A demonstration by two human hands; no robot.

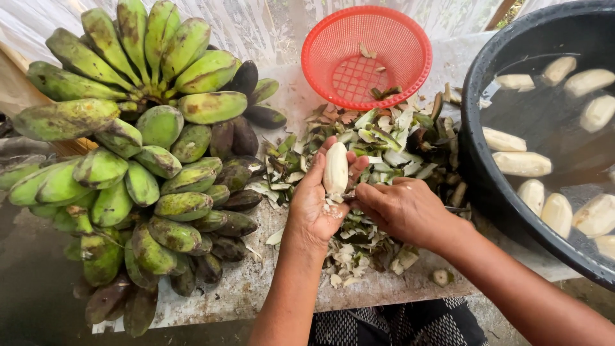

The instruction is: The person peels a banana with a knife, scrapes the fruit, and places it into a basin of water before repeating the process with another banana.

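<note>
Peeled banana [336,168], pale and bare, is held upright in the left hand [318,204], fingers clamped round it, just left of the black tub [477,160]. The right hand [400,208] is closed on a small blade at its base. Trimming seems nearly done; a careful last cut is called for.

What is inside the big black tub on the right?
The round black plastic tub holds water with about a dozen pale peeled bananas floating in it. The dark water hides the bottom, and the tub's right part lies outside the picture.
</note>
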